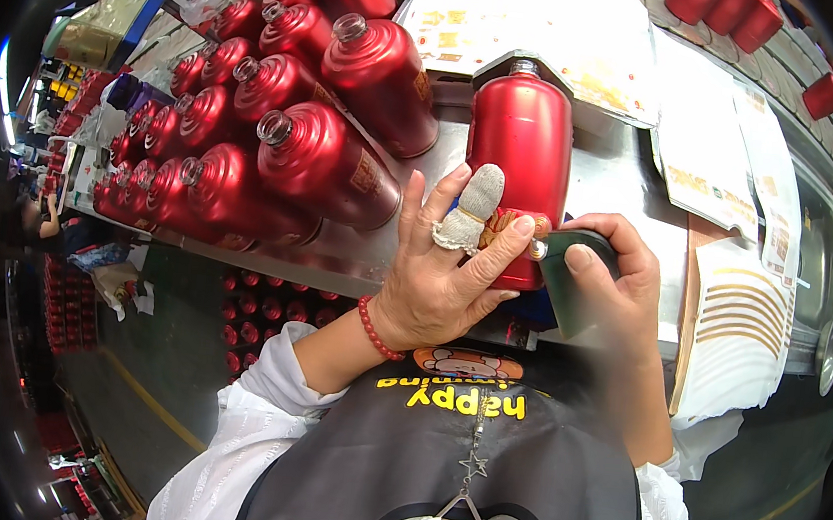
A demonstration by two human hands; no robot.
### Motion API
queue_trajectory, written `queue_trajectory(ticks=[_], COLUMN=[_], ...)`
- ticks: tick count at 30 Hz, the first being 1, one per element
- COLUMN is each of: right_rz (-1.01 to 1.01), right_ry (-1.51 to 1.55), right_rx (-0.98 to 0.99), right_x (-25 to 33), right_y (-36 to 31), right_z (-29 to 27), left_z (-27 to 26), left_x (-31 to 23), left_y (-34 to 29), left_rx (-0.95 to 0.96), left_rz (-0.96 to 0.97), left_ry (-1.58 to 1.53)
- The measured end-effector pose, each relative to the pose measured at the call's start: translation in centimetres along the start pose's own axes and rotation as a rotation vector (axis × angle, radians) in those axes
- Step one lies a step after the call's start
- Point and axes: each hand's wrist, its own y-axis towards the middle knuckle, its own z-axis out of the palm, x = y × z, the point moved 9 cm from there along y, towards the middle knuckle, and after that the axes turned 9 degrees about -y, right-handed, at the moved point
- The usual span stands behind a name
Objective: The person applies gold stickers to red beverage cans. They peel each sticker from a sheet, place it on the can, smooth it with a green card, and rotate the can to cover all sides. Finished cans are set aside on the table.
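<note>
A glossy red bottle [521, 135] lies on its side in front of me, its clear neck pointing away and set in a dark angular holder [564, 82]. My left hand [446, 263] rests on its lower left part with the fingers spread; one finger wears a grey knitted finger cover [477, 204]. Between the hands, a gold-and-red decal [511, 231] sits on the bottle, partly hidden by my left fingers. With thumb and fingers, my right hand [629, 291] grips a flat dark green scraper [572, 280] against the bottle's lower right side. Motion blurs part of that hand.
Many red bottles [330, 167] stand crowded at the left of the metal table [634, 186]. White decal sheets [530, 15] lie at the far side, and more sheets [742, 316] are stacked at the right. Further red bottles [721, 9] stand at the far right.
</note>
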Motion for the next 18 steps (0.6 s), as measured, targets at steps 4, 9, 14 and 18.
queue_trajectory(ticks=[4,9,14,18], right_rz=[0.013,0.028,0.051,0.029], right_ry=[0.036,-0.001,0.067,0.151], right_rx=[-0.022,-0.074,-0.198,-0.214], right_x=[-0.7,-1.6,-1.3,-0.1], right_y=[-0.2,-0.6,-0.9,0.2], right_z=[-0.2,-1.4,-2.5,-1.5], left_z=[-0.2,-0.1,0.3,0.5], left_x=[-0.2,-1.0,-2.1,-3.3], left_y=[0.1,0.3,0.7,0.5], left_rx=[-0.035,-0.037,0.008,0.034], left_rz=[0.024,0.066,0.182,0.292], left_ry=[0.006,0.101,0.171,0.045])
